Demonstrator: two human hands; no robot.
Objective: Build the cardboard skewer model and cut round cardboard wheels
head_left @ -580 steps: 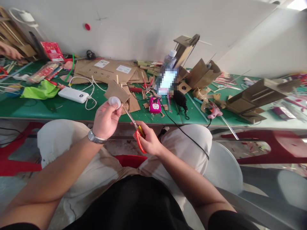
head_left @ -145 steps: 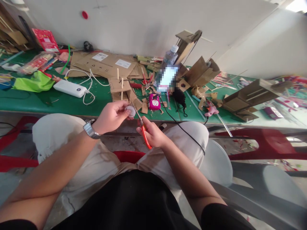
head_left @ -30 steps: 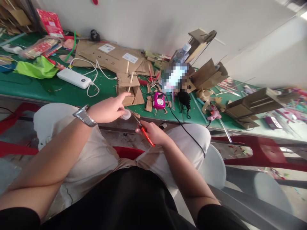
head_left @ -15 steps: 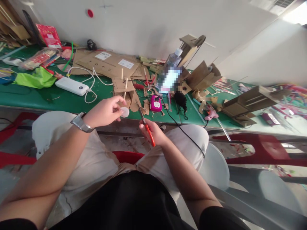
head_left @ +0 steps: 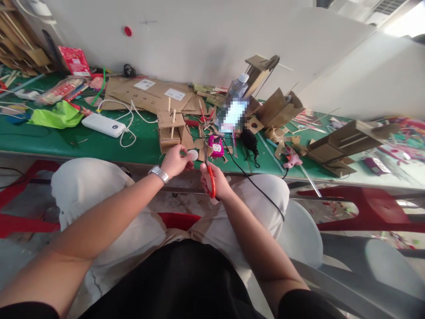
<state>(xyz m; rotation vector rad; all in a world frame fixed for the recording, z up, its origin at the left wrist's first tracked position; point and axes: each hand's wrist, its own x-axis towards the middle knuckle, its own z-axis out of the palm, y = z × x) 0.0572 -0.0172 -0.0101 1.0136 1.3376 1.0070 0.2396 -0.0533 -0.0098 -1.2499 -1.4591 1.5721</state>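
Between the thumb and fingers of my left hand (head_left: pixel 177 161) is a small whitish disc (head_left: pixel 192 154), held by its edge near the table's front. My right hand (head_left: pixel 215 180) grips a pair of scissors (head_left: pixel 211 179) by the orange handles, blades pointing up and away from me. The disc is just left of the blades; whether they touch I cannot tell. Behind my left hand stands a small cardboard box (head_left: pixel 171 128) with two wooden sticks rising from it. Cardboard scraps lie beyond the scissors, beside a magenta socket block (head_left: pixel 216 146).
On the green table (head_left: pixel 142 148) lie a white power bank (head_left: pixel 103 125), flat cardboard (head_left: pixel 149 95) and a light green bag (head_left: pixel 56 114). A bottle (head_left: pixel 237 86) stands behind a blurred bright screen. A pink glue gun (head_left: pixel 292 160) and cardboard structures (head_left: pixel 345 146) are right. A black cable (head_left: pixel 252 179) crosses my knee.
My left hand has moved right with the disc, closer to the scissors. In my right hand, the scissors have turned more upright. The view has shifted slightly.
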